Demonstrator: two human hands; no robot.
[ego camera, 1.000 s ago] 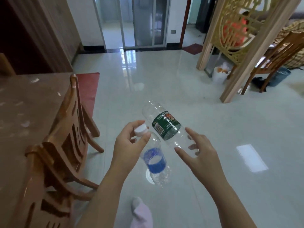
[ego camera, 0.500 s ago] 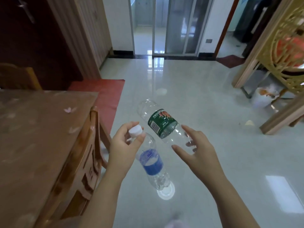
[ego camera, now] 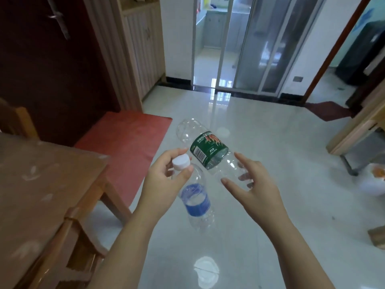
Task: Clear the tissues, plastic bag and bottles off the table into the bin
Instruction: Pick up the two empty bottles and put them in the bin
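Head cam tilted up (bottles point(ego camera: 209, 150) held).

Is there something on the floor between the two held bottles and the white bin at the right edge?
Nothing visible. Bare floor lies between the green bottle, the blue bottle and the blurred white bin. A wooden partition and a metal leg stand just behind the bin, off the straight path.
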